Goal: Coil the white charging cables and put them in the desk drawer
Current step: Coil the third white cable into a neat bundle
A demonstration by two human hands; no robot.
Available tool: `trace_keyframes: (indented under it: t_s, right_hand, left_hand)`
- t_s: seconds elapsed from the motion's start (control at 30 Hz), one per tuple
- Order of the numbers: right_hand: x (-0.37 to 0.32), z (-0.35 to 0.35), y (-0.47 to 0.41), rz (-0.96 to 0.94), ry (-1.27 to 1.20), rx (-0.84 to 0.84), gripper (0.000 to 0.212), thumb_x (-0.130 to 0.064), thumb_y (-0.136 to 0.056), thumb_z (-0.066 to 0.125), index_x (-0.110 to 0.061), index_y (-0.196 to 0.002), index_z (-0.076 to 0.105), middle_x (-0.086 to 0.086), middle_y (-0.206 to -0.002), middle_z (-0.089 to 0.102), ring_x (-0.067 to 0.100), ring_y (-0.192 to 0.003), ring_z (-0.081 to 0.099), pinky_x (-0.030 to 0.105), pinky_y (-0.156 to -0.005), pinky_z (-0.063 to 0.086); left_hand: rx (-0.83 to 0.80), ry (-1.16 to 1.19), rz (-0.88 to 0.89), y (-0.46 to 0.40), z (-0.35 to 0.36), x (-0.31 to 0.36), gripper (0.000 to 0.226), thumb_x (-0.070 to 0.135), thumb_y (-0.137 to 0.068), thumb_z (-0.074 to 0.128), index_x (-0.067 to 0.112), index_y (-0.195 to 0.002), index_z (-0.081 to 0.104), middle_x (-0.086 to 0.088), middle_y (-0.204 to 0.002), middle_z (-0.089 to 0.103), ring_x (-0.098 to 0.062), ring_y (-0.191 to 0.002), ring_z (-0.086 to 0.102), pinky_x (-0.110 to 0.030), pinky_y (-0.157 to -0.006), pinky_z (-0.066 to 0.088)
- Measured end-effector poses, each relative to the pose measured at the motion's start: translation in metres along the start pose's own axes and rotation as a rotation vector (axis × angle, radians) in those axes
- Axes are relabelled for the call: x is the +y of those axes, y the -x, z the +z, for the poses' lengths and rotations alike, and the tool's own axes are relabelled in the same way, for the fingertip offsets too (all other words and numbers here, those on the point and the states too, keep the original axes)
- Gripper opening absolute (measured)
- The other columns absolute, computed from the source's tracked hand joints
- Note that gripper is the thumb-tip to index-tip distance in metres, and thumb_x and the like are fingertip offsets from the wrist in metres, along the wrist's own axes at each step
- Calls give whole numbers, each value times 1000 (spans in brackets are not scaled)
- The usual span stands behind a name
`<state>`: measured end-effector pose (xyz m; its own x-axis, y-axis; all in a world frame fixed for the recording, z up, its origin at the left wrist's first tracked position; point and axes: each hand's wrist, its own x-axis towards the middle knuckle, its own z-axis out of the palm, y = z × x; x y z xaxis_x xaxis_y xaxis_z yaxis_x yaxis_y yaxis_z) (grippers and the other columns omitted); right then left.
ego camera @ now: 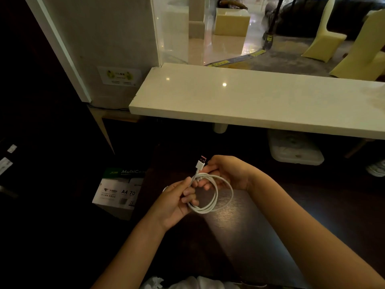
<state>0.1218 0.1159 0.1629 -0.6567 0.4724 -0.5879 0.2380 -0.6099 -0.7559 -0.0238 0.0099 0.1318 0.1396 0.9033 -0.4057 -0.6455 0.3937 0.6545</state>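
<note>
Closest to the camera, something pale and crumpled lies at the bottom edge, too cut off to identify. Just beyond it, over a dark wood-grain desk top [239,236], both hands work one white charging cable [214,205], already wound into several loops. The left hand [177,200] has its fingers curled around the gathered strands on the coil's left side. The right hand [227,174] pinches the bundle near the top, where the USB plug [201,162] sticks up free between thumb and fingers. The coil hangs in the air between the hands, not resting on the desk.

The loops look loose and unsecured, so easing either grip could let them spring open, and the free plug end could slip out and unwind a turn. No drawer is visible here, so reaching for one will likely leave the coil in a single hand, the riskiest point.

To the left on the floor sits a box of A4 paper [118,192]. Farther off, a pale stone counter [250,101] spans the view, with a white container [295,151] beneath it and cream chairs [325,34] beyond the glass
</note>
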Motion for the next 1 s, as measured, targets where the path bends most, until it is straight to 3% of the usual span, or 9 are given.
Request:
trace_keyframes:
  t_s: [0.1,0.23,0.3,0.37,0.5,0.63,0.77,0.87,1.0]
  right_hand:
    - [3,4,-2,21,63,26,45,-20,-95,29,6,-90,65,13,-68,72,17,-56,68,20,-55,55]
    - [3,2,-5,-36,-64,-12,50,-29,-96,24,-4,-95,67,11,-79,73,16,-66,67,25,-69,47]
    - [-1,2,-5,-53,-72,-36,54,-33,-98,22,-5,-97,68,13,-83,73,18,-70,67,25,-67,49]
    - [-6,5,-3,-62,-13,-54,53,-34,-98,22,-4,-99,66,13,-84,73,18,-71,68,21,-62,53]
    - [-19,13,1,-101,115,-94,49,-30,-98,25,-2,-103,65,13,-87,72,18,-77,67,25,-73,52]
    - [-21,22,3,-115,263,-149,46,-26,-99,26,0,-114,60,15,-99,70,24,-88,66,24,-71,55]
    - [-25,21,17,-221,493,-201,36,-26,-100,29,-18,-128,51,16,-121,63,27,-110,61,33,-96,48]
    - [-26,19,20,-342,597,-75,33,-19,-99,35,-17,-128,51,11,-118,65,16,-105,64,24,-95,49]
    - [-9,7,16,-483,265,200,42,-19,-95,45,-30,-135,38,4,-127,56,16,-112,58,32,-95,46]
  left_hand:
    - [-37,-72,-21,4,2,2,24,23,-84,50,8,-74,64,7,-46,36,-2,-39,33,-18,-48,44]
    - [-29,-88,-69,6,4,3,20,23,-82,53,7,-75,63,7,-46,37,-2,-38,33,-18,-48,44]
    - [-27,-90,-104,6,4,4,18,23,-80,55,6,-77,60,7,-46,38,-2,-38,33,-18,-48,44]
    - [-35,-101,-134,7,5,4,18,24,-79,55,7,-76,60,7,-46,37,-2,-38,33,-18,-48,44]
    - [-65,-101,-168,8,9,6,19,23,-83,52,7,-76,59,7,-46,37,-2,-38,33,-18,-47,45]
    - [-34,-114,-158,4,11,3,21,22,-85,53,5,-79,63,6,-48,39,-2,-38,35,-20,-49,46]
    - [86,-156,-60,0,7,-4,22,17,-92,48,3,-91,65,5,-49,40,-3,-40,35,-21,-50,45]
    - [120,-137,2,-2,5,-6,23,15,-93,47,4,-90,66,6,-48,39,-3,-40,34,-20,-50,44]
    - [82,-135,54,-2,1,-4,25,16,-95,43,2,-97,64,6,-50,39,-3,-42,35,-19,-52,46]
